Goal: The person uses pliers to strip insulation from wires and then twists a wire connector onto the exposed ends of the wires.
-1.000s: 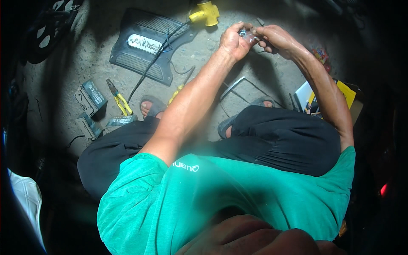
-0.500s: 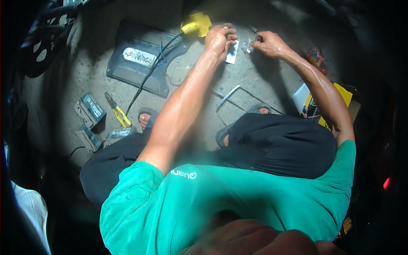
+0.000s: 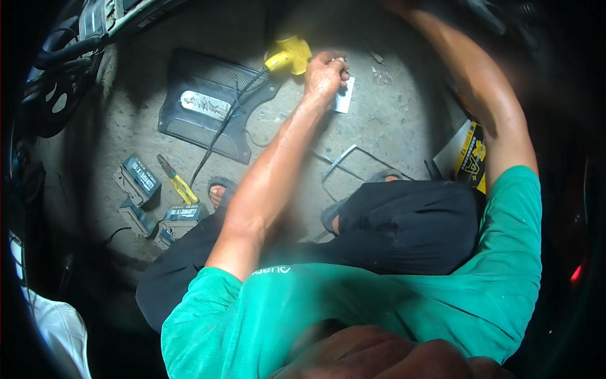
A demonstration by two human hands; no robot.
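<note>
My left hand (image 3: 326, 77) is out ahead of me, low over the floor. Its fingers are curled in around something small and pale that I cannot make out. Under its fingertips lies a small white card (image 3: 343, 98). Just left of that hand sits a yellow corded device (image 3: 290, 55) with a black cord (image 3: 218, 129). My right arm stretches to the far right, and my right hand (image 3: 399, 6) is at the top edge, dark and blurred, its fingers hidden. A crinkled clear plastic piece (image 3: 382, 76) rests on the floor between the hands.
A black mesh plastic panel (image 3: 180, 129) lies ahead on the left. Nearer are yellow-handled pliers (image 3: 179, 181) and several dark teal box-shaped blocks (image 3: 140, 180). A bent metal frame (image 3: 341, 156) lies by my feet. On the right stands a yellow and black box (image 3: 473, 158).
My right hand has left the clear plastic piece and reached farther out, up to the top edge. My left hand's fingers have curled in. The plastic piece now lies alone on the floor.
</note>
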